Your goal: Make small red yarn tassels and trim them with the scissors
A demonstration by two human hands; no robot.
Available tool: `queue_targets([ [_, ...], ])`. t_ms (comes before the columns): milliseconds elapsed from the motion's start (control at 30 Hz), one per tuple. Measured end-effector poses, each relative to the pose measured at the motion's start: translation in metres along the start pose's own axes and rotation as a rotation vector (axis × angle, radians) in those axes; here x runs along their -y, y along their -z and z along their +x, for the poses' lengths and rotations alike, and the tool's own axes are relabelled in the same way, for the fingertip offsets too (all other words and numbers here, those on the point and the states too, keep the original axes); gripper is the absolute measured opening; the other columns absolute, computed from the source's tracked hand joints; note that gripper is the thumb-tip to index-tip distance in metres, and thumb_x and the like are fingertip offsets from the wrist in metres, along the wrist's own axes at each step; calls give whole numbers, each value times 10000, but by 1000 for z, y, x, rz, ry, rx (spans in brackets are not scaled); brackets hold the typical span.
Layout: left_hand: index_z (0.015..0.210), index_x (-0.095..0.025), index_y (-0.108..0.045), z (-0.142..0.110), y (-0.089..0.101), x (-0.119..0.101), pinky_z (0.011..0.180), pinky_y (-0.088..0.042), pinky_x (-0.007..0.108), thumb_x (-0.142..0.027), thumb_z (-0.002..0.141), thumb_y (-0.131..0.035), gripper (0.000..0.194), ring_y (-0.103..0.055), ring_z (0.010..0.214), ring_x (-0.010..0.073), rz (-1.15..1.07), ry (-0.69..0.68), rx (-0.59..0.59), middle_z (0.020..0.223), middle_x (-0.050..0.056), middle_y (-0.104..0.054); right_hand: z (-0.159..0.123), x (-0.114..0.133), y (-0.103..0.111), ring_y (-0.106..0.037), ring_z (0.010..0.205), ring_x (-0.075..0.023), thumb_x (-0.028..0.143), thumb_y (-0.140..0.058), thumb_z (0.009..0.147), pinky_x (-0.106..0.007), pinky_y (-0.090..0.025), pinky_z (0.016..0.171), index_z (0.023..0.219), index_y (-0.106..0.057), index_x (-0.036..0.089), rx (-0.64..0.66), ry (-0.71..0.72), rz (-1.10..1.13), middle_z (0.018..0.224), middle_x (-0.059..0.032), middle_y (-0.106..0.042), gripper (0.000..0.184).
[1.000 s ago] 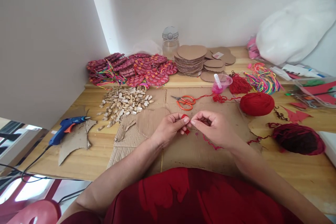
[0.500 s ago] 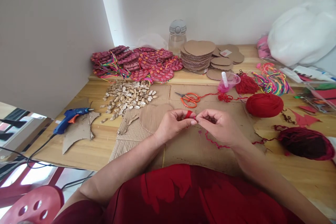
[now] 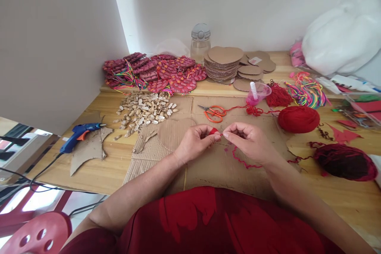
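Observation:
In front of me, over the cardboard sheet, my left hand (image 3: 198, 141) is closed with thumb and forefinger pinched together. A band of red yarn (image 3: 213, 131) lies about its forefinger tip. Close by on the right, my right hand (image 3: 248, 139) pinches with thumb and forefinger; whatever is between those tips is too small to make out. A crinkled crimson strand (image 3: 245, 164) runs on the cardboard below the right hand towards a dark red yarn ball (image 3: 345, 162). Beyond the hands lie orange-handled scissors (image 3: 214, 113).
Peanut shells (image 3: 145, 111) and a blue glue gun (image 3: 79, 137) are at left. Decorated red pieces (image 3: 175, 73), a jar (image 3: 200, 43) and stacked cardboard shapes (image 3: 224, 61) line the back. A bright red yarn ball (image 3: 298, 119) and a pink cup (image 3: 258, 93) are at right.
My right hand's fingertips have drawn slightly apart from the left hand's, leaving a small gap. The left hand stays nearly in place, still holding the red yarn.

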State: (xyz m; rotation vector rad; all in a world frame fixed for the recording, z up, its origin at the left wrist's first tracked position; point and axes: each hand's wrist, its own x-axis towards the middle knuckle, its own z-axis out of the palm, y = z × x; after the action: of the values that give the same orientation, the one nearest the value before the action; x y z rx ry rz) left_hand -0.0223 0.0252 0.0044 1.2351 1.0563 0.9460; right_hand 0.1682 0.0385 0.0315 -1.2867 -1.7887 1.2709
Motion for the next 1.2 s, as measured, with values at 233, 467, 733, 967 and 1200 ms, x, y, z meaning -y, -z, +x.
queue_targets([
  [233, 841, -122, -633, -1, 1, 1, 554, -402, 215, -440, 801, -697, 327, -505, 567, 73, -1, 18, 74, 706, 0, -609, 0, -2, 2, -512, 612, -120, 400, -592, 872, -253, -409, 570, 811, -659, 179, 8, 15, -6, 720, -11, -634, 239],
  [467, 874, -131, -583, -4, 0, -2, 602, -448, 227, -456, 819, -677, 343, -531, 602, 74, -48, 59, 150, 807, 43, -665, 0, -3, -1, -582, 681, -134, 380, -584, 895, -265, -439, 643, 821, -654, 188, 53, 31, 48, 767, -17, -690, 218],
  [733, 889, -153, -501, -5, 1, -6, 603, -472, 237, -380, 870, -611, 254, -569, 629, 91, -176, 41, 248, 835, 57, -674, 1, -7, -3, -617, 718, -152, 396, -593, 898, -288, -479, 679, 933, -618, 180, 142, 6, 194, 761, -32, -681, 220],
  [967, 900, -180, -469, -5, -1, -3, 600, -483, 232, -347, 898, -534, 179, -578, 616, 92, -86, 23, 228, 808, 40, -667, 1, -8, -7, -611, 677, -148, 391, -638, 853, -274, -462, 613, 875, -640, 175, 148, -55, 133, 747, -32, -679, 218],
  [1200, 967, -223, -420, -9, -4, -1, 522, -448, 190, -370, 968, -410, 148, -522, 532, 81, 92, -44, 173, 706, -22, -626, -1, -3, -7, -604, 647, -129, 390, -610, 879, -254, -454, 585, 933, -651, 169, 213, -43, 182, 763, -34, -691, 230],
])
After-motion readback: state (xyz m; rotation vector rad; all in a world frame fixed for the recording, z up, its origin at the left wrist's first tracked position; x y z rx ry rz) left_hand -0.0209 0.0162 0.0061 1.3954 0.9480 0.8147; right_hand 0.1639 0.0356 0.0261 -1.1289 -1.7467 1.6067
